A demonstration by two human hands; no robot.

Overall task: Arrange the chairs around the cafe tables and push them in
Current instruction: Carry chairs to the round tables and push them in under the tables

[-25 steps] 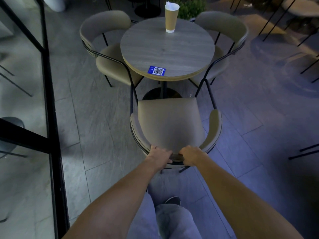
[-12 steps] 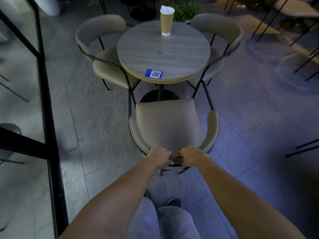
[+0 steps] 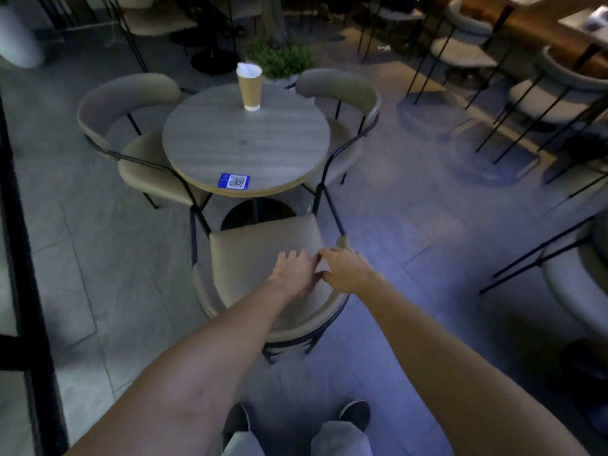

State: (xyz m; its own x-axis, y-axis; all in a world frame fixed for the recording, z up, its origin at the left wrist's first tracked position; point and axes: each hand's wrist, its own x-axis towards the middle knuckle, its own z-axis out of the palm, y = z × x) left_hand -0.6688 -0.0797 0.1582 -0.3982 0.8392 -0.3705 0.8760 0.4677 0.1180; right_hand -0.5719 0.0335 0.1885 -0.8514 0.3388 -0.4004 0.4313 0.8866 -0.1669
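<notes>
A beige padded chair (image 3: 260, 248) with a black metal frame stands in front of me, facing the round wooden table (image 3: 246, 143). The seat's front edge lies just short of the table's near rim. My left hand (image 3: 292, 274) and my right hand (image 3: 345, 269) hover side by side over the back part of the seat, fingers spread, holding nothing. The curved backrest sits below my forearms. Two matching chairs, one on the left (image 3: 131, 103) and one on the right (image 3: 339, 90), are tucked against the table's far sides.
A paper cup (image 3: 250, 88) and a blue QR sticker (image 3: 234, 181) are on the table. A black-framed glass wall (image 3: 19, 258) runs along the left. More chairs (image 3: 559, 93) crowd the right side, one close by (image 3: 575, 274). A plant (image 3: 279, 59) grows behind the table.
Both hands have let go of the chair's backrest and moved forward over the seat with fingers spread. My view has lifted, showing more of the room.
</notes>
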